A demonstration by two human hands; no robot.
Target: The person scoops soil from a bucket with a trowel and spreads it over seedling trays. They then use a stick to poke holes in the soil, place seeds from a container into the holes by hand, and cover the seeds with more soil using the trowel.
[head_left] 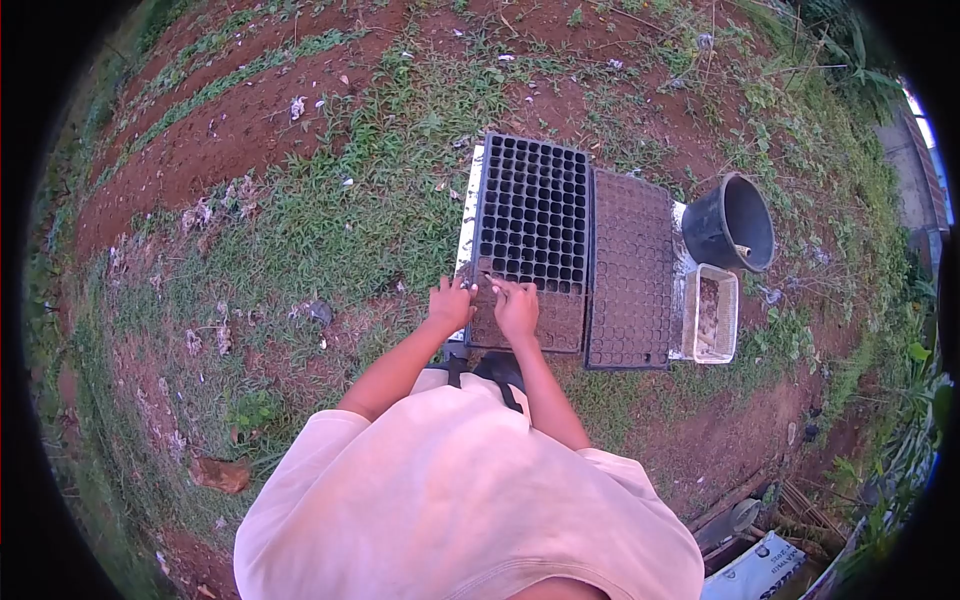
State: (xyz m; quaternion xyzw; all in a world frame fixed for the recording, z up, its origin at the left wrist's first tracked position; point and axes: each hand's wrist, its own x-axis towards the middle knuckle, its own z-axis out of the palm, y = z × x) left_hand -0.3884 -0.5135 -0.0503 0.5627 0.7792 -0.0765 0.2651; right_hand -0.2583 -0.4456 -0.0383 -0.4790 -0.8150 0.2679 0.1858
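A black seedling tray (pixel 535 205) lies in front of me, its far cells hollow and its near rows covered with dark soil (pixel 545 318). My left hand (pixel 451 304) rests at the tray's left edge, beside the border between soil and hollow cells, with its fingers apart. Just right of it, my right hand (pixel 515 309) is over the soil-covered rows. Its thumb and index finger point left in a pinch; whatever they hold is too small to make out. A second tray (pixel 630 270), filled with soil, lies against the first on the right.
A black bucket (pixel 706 232) sits right of the trays, with a pale item inside. Below it is a whitish plastic basket (pixel 731 325) holding brownish material. A white board (pixel 466 225) shows under the trays. Grass and reddish soil surround them; a brown stone-like lump (pixel 220 474) lies lower left.
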